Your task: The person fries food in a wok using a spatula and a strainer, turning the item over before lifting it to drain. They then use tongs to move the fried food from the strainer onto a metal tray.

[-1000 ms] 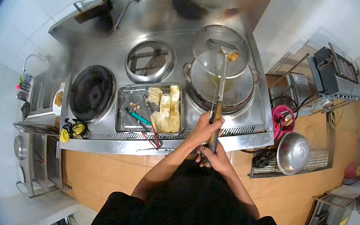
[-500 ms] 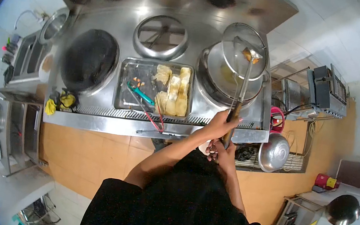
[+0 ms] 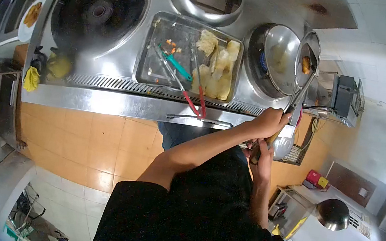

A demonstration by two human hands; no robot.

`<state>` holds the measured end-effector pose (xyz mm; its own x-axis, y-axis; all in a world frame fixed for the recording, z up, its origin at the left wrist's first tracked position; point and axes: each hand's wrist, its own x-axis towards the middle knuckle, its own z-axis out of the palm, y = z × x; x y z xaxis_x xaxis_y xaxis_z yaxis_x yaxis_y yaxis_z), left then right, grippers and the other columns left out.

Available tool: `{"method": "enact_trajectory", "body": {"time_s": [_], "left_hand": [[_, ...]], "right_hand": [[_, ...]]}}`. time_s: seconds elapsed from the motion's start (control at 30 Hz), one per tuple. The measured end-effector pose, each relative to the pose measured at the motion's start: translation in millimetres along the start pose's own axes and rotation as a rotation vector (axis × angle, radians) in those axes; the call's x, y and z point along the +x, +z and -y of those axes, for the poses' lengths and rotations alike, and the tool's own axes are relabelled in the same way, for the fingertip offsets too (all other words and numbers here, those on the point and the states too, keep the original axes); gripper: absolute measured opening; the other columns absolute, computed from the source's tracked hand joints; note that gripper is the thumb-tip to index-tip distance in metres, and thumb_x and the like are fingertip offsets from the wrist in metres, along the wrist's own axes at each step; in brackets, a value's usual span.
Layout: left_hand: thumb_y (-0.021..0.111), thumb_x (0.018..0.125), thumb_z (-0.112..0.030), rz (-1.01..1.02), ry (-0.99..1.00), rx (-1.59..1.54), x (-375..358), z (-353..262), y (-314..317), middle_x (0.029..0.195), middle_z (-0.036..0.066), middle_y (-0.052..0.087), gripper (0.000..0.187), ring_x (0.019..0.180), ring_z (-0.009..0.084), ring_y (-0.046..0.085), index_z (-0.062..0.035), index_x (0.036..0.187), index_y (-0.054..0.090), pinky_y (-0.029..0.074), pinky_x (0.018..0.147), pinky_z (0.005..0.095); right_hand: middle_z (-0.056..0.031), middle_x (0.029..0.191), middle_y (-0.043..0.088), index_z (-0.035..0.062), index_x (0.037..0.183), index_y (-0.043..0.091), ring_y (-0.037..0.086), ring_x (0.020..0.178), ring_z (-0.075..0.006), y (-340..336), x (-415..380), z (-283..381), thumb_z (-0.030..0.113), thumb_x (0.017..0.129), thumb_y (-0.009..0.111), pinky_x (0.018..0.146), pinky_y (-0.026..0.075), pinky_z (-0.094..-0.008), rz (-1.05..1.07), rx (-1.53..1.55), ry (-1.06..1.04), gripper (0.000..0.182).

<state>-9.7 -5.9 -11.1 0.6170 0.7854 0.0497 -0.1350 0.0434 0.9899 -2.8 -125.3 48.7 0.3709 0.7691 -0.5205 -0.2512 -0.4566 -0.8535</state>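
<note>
My left hand (image 3: 271,122) is closed around a long handle, to the right over the range's front edge. Just below it, my right hand (image 3: 261,156) grips the lower end of a brown handle. Both handles run together, so which hand holds which is partly hidden. At their far end are a round strainer (image 3: 306,39) and what looks like a ladle (image 3: 313,67), with a browned fried piece (image 3: 306,64) between them. They are beside the right rim of a wok (image 3: 279,83) containing yellowish liquid.
A metal tray (image 3: 157,73) carries pale yellow slabs (image 3: 220,70), orange scraps, a teal-handled tool (image 3: 177,65) and red-handled tongs (image 3: 194,105) jutting over its front. A black burner (image 3: 101,9) is left; a metal ring (image 3: 208,15) stands behind. Yellow cloth (image 3: 32,80) hangs at the front left corner.
The strainer and fried piece have moved right, from above the wok to beside its right rim. Both hands moved with them. The camera view has shifted and come closer to the range.
</note>
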Motion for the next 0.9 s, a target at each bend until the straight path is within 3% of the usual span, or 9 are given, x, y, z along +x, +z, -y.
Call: {"method": "enact_trajectory", "body": {"time_s": [0.17, 0.47, 0.83, 0.9], "left_hand": [[0.048, 0.099, -0.039, 0.006, 0.043, 0.018, -3, 2, -11, 0.068, 0.032, 0.06, 0.057, 0.069, 0.0495, 0.062, 0.0101, 0.075, 0.062, 0.048, 0.065, 0.0543], [0.047, 0.098, -0.036, 0.014, 0.111, 0.122, 0, -5, -21, 0.073, 0.032, 0.063, 0.054, 0.073, 0.0474, 0.064, 0.009, 0.074, 0.064, 0.051, 0.069, 0.053], [0.041, 0.101, -0.033, 0.06, 0.012, 0.082, -1, -19, -26, 0.082, 0.033, 0.064, 0.053, 0.082, 0.0467, 0.064, 0.0091, 0.081, 0.065, 0.049, 0.078, 0.0526], [0.041, 0.101, -0.031, 0.067, -0.018, 0.029, -10, -29, -32, 0.083, 0.032, 0.064, 0.05, 0.083, 0.0464, 0.064, 0.0084, 0.082, 0.065, 0.049, 0.078, 0.0526]], "right_hand": [[-0.0034, 0.083, 0.06, 0.0066, 0.097, 0.057, 0.057, 0.07, -0.0122, 22, -3, -6, 0.019, 0.099, 0.054, 0.053, 0.041, -0.027, -0.093, 0.149, -0.004, 0.013], [-0.0005, 0.087, 0.059, 0.0065, 0.101, 0.056, 0.057, 0.073, -0.0107, 28, -4, -1, 0.019, 0.099, 0.054, 0.053, 0.041, -0.025, -0.05, 0.157, -0.011, 0.013], [0.0, 0.086, 0.06, 0.0086, 0.102, 0.058, 0.06, 0.075, -0.0113, 32, -13, 10, 0.019, 0.099, 0.055, 0.059, 0.049, -0.0267, -0.05, 0.13, 0.005, 0.011], [0.0005, 0.087, 0.061, 0.008, 0.103, 0.057, 0.058, 0.072, -0.0098, 36, -18, 14, 0.016, 0.099, 0.056, 0.053, 0.041, -0.0255, -0.105, 0.134, 0.007, 0.01]]}}
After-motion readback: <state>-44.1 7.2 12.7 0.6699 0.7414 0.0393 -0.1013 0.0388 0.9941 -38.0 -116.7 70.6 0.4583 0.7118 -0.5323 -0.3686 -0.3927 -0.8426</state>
